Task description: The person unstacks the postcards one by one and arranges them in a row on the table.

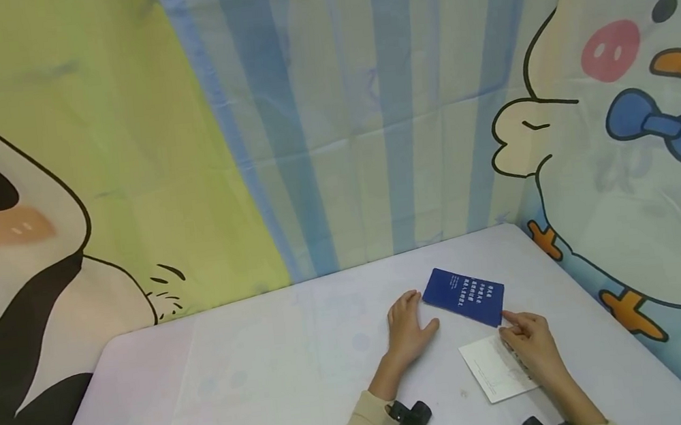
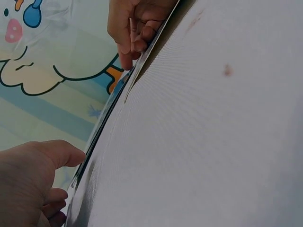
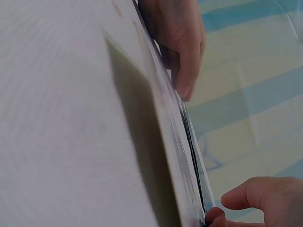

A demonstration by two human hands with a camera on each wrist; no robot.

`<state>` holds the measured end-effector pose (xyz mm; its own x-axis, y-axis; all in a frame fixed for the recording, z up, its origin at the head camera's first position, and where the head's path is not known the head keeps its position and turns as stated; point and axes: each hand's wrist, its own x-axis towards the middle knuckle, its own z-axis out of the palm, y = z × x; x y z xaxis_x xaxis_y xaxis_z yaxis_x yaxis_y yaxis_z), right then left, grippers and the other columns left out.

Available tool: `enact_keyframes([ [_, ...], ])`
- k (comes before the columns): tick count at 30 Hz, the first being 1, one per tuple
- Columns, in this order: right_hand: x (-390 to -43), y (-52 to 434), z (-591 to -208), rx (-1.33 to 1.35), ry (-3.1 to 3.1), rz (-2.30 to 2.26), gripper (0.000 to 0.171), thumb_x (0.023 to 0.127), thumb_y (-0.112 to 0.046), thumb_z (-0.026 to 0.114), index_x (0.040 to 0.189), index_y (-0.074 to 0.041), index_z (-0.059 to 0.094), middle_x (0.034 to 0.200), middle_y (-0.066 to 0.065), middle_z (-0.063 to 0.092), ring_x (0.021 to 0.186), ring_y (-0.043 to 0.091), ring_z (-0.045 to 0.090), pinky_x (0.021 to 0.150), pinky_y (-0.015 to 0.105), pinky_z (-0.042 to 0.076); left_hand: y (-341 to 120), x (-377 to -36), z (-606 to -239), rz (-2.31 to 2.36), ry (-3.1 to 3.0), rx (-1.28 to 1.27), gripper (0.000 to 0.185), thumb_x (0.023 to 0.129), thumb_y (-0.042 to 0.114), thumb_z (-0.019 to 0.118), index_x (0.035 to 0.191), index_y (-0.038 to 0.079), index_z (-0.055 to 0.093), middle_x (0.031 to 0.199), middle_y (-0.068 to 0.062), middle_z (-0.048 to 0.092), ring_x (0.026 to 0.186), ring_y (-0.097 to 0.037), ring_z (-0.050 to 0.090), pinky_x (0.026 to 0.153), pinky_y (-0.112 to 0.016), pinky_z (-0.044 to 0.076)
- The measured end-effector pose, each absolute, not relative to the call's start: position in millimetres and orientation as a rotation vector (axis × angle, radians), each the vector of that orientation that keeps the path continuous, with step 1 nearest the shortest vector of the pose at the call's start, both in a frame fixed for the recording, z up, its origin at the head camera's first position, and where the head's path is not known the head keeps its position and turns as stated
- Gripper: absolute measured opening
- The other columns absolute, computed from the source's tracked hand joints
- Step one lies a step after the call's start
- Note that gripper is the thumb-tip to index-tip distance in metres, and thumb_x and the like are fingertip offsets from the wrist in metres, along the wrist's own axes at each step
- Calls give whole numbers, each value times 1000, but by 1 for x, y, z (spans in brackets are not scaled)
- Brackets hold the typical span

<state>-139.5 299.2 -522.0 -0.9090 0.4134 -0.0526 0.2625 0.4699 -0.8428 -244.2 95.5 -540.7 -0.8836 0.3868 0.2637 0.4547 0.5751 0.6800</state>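
A dark blue booklet [image 1: 464,296] with white lettering lies on the white table. My left hand [image 1: 409,329] is at its left end, fingers extended and relaxed, thumb toward the booklet's edge. In the left wrist view, that thumb [image 2: 66,153] reaches the thin edge of the booklet. My right hand [image 1: 532,344] holds the booklet's near right corner between thumb and bent forefinger. Below this hand lies a white card [image 1: 496,370], partly covered by it. Seen edge-on in the right wrist view, the card casts a shadow on the table. The left hand [image 3: 177,40] hangs at the far end there.
The white table [image 1: 257,371] ends at a printed curtain [image 1: 339,137] along the back. A large cartoon bird [image 1: 642,211] covers the cloth on the right, a cartoon panda [image 1: 20,271] the left. Black wrist cameras [image 1: 414,416] sit on both wrists.
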Motion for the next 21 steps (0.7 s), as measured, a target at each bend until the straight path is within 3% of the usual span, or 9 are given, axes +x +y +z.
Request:
enact_keyframes([
  [10,-137,299,-523,-565,-2541,1421,48,94,-7,55,135,15,46,134,29,35,105,26,38,74,4,29,95,-241,-542,-1142,-2712,-767,52,86,25,67,132,3,55,135,-8,49,130,-26,41,112,-45,26],
  [21,-140,300,-524,-568,-2562,1415,44,95,-8,55,133,13,49,131,29,39,100,26,41,70,8,35,93,-242,-541,-1172,-2703,-751,50,87,25,66,131,4,54,132,-8,51,130,-25,42,113,-45,27],
])
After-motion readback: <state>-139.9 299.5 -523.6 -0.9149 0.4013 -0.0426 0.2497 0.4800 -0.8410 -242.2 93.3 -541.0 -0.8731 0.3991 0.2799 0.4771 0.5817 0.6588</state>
